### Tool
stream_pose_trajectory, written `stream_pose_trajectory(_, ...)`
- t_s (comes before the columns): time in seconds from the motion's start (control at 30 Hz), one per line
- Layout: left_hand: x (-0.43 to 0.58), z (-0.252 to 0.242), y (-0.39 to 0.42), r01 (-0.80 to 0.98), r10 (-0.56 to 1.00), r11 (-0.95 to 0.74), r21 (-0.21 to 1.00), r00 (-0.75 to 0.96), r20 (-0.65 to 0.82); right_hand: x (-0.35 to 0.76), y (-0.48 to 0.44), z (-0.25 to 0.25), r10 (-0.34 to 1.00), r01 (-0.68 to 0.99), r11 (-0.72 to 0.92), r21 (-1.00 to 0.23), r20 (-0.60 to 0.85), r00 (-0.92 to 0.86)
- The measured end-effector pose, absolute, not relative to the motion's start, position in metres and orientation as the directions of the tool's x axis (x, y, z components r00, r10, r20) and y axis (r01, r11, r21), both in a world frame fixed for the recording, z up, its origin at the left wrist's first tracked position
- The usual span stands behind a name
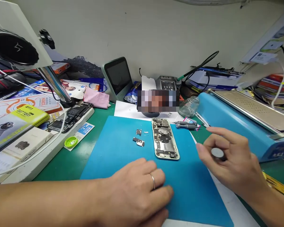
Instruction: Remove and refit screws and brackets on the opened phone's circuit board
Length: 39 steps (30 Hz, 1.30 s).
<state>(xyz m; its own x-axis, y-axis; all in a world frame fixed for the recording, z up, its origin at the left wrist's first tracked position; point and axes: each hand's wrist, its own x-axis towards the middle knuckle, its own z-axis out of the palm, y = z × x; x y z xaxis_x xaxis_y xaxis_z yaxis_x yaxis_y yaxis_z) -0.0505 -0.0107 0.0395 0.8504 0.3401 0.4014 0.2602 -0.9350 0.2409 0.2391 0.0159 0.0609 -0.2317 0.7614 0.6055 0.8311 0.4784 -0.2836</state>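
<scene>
An opened phone point(165, 138) with its inner parts bare lies on the blue mat point(101, 151). Left of it are small metal shield plates point(139, 142), a smaller bracket point(138, 131) and a tiny white piece point(146, 132). My left hand point(142, 189), with a ring on one finger, is over the near part of the mat, fingers curled; whatever they may hold is hidden. To the right of the phone, my right hand point(232, 157) is raised with bent fingers around a tool with a round grey end point(217, 153); the rest of that tool is hidden.
Grey screwdrivers point(186, 125) lie beyond the phone, near a glass jar point(190, 105). A blue machine point(236, 123) bounds the right side. At left stand a microscope post point(55, 83), another opened phone point(73, 116) and a green lid point(71, 142). A screen device point(117, 78) is behind.
</scene>
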Motion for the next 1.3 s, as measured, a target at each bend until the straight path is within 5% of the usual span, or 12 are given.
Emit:
stream_pose_trajectory(0.13,-0.048,0.038,-0.009,0.125,0.199,-0.973,0.193,0.879,0.432,0.242,0.029,0.052,0.791,0.837,0.505,-0.208,0.5,-0.353)
stream_pose_trajectory(0.37,-0.047,0.037,-0.008,0.163,0.251,-0.953,0.254,0.895,0.369,0.247,0.049,0.052,0.887,0.894,0.434,-0.107,0.225,-0.404)
stream_pose_trajectory(0.57,-0.048,0.036,-0.005,0.161,0.243,-0.958,0.235,0.894,0.376,0.224,0.043,0.056,0.742,0.81,0.587,0.02,0.387,-0.547)
stream_pose_trajectory(0.87,-0.046,0.025,-0.005,0.192,0.268,-0.959,0.21,0.861,0.433,0.126,0.052,0.067,0.704,0.71,0.702,-0.056,0.209,-0.679)
stream_pose_trajectory(1.3,-0.049,0.031,-0.006,0.237,0.33,-0.933,0.273,0.866,0.376,0.144,0.056,0.064,0.609,0.599,0.788,-0.141,0.315,-0.728)
